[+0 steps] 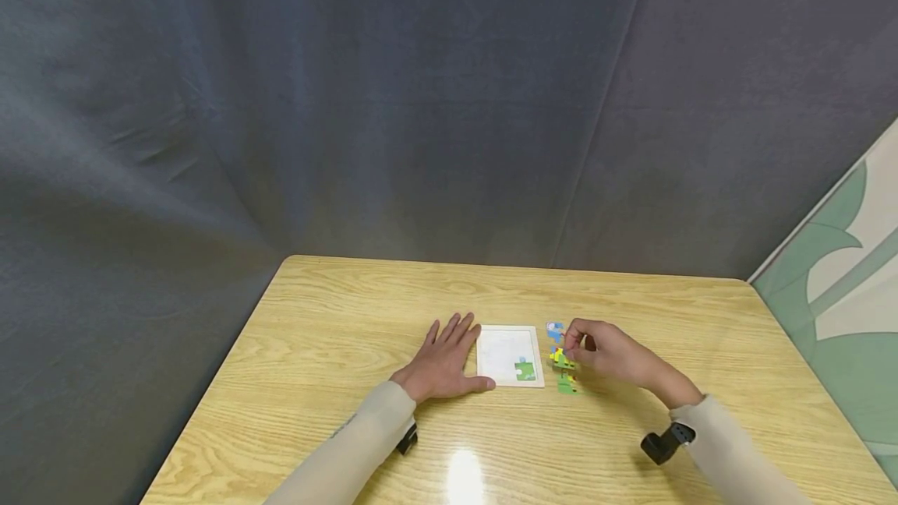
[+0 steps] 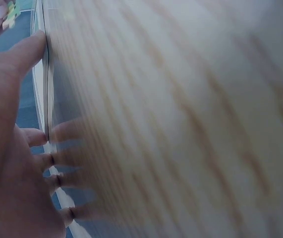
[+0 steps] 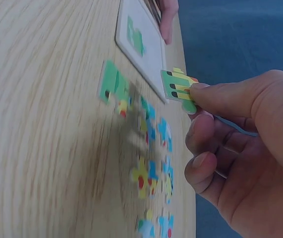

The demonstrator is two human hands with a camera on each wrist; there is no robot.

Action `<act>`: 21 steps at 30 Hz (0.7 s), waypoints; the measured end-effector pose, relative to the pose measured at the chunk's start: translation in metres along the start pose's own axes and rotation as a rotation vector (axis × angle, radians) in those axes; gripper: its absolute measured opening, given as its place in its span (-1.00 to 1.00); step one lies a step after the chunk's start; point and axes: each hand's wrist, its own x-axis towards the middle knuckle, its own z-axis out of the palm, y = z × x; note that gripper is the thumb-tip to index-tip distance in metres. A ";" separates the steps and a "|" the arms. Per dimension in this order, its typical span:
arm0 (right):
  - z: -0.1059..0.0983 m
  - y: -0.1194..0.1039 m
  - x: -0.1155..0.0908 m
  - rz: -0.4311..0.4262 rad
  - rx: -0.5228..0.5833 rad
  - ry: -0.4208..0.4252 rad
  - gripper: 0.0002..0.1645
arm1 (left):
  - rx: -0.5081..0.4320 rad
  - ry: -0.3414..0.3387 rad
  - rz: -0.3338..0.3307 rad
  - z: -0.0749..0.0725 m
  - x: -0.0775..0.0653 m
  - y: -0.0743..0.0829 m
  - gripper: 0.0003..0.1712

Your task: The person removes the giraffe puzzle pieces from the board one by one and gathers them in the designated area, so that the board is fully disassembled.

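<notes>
My left hand [image 1: 445, 365] lies flat with spread fingers on the table, its thumb and a fingertip against the left side of a white square puzzle tray [image 1: 496, 349]. One green jigsaw piece [image 1: 525, 372] sits in the tray's near right corner. My right hand [image 1: 612, 351] pinches another jigsaw piece [image 3: 177, 88] between thumb and index finger, to the right of the tray. That piece is green and yellow with dark marks, raised above the table in the right wrist view. Beneath it lie several loose pieces, including a green one [image 3: 112, 83].
The loose pieces, such as a blue one [image 1: 554, 330], form a column just right of the tray. They rest on a wood-grain table [image 1: 351, 310]. A dark grey curtain [image 1: 421, 139] hangs behind it, and a green-and-white patterned panel [image 1: 842, 294] stands at the right.
</notes>
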 end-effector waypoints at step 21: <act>-0.014 0.032 -0.035 0.008 -0.011 -0.028 -0.88 | -0.011 -0.007 0.008 -0.004 -0.002 0.003 0.18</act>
